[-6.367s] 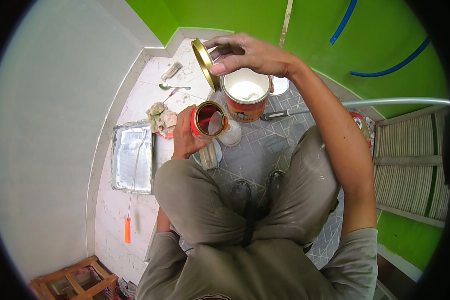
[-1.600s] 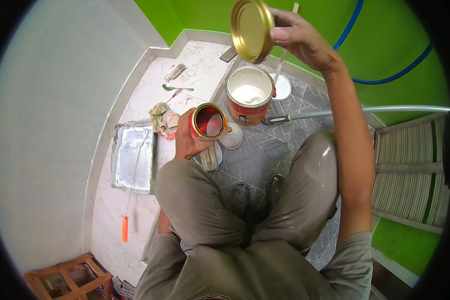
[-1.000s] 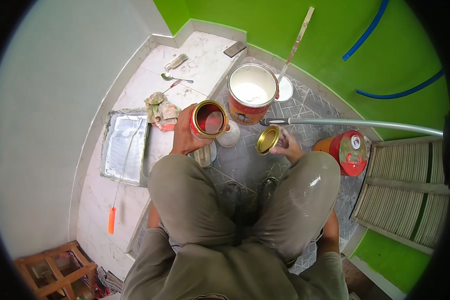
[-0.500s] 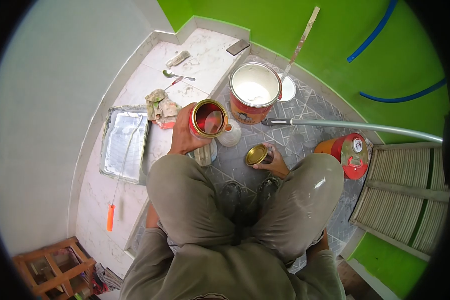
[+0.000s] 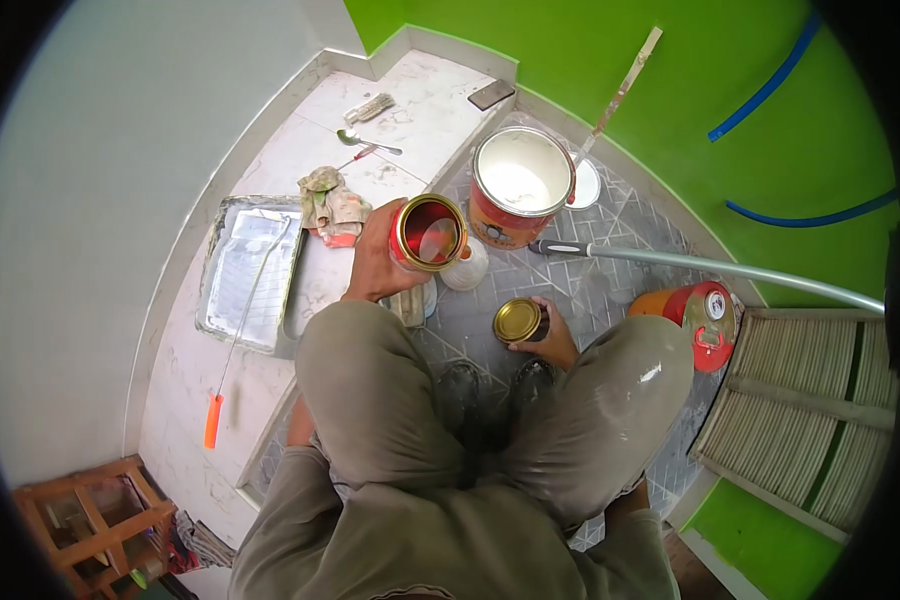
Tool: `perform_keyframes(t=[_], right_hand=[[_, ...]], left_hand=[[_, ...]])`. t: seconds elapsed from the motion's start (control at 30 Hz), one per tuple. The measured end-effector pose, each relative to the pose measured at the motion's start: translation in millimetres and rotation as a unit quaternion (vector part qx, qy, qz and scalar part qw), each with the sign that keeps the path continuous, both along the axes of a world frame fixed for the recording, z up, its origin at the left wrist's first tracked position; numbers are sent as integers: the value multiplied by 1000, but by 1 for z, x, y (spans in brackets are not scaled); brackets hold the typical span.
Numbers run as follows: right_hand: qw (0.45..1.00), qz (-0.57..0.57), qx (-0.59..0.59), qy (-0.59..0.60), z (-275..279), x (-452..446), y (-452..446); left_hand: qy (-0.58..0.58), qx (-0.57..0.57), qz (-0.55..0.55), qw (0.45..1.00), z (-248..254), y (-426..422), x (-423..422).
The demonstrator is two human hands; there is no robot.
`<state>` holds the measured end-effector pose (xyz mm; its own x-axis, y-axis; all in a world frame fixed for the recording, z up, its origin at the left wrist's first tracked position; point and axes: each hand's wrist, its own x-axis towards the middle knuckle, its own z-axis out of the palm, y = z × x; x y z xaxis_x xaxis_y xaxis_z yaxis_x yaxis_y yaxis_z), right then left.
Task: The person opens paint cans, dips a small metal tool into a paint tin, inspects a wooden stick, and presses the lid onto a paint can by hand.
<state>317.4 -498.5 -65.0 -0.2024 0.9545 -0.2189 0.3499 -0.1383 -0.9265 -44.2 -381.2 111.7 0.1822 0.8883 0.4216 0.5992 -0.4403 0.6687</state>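
My left hand (image 5: 372,262) is closed around an open red paint can (image 5: 402,250) with a gold rim, held tilted so its inside shows. My right hand (image 5: 558,342) grips a small can (image 5: 517,320) from its right side; its round gold top faces up and its dark side is mostly hidden. Beyond the red can stands a large paint bucket (image 5: 500,222) with white paint in it. A whitish rounded container (image 5: 464,268) with an orange part sits just right of the red can, on the tiled floor.
On the marble step lie a paint tray (image 5: 210,310) with a roller (image 5: 213,420), a stained rag (image 5: 335,208), a spoon (image 5: 375,143), a brush (image 5: 372,107) and a phone (image 5: 491,95). A metal pole (image 5: 730,265), a red container (image 5: 710,325) and a slatted panel (image 5: 800,395) are at the right.
The small can in my right hand has turned so that its gold top faces the camera more. The whole view has shifted slightly; both hands keep their holds.
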Motion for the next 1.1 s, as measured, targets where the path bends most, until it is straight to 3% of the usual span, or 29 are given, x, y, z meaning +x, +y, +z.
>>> perform_keyframes(t=[0.17, 0.27, 0.67, 0.8, 0.97, 1.1], right_hand=[[982, 17, 109, -150, -6, 9, -6], [976, 26, 110, -186, -12, 9, -7], [981, 19, 116, -153, 10, 19, 0], [989, 58, 90, -104, 75, 38, 38], [981, 26, 167, -93, 196, 42, 98], [963, 65, 233, -115, 269, 28, 157]], left_hand=[[4, 5, 4, 1000, -2, 0, 0], [-2, 1, 7, 1000, 1, -1, 0], [14, 7, 2, 1000, 2, -3, -2], [1, 6, 11, 1000, 7, -3, 0], [-3, 9, 0, 1000, 7, -2, -1], [-2, 11, -3, 1000, 6, -2, 0]])
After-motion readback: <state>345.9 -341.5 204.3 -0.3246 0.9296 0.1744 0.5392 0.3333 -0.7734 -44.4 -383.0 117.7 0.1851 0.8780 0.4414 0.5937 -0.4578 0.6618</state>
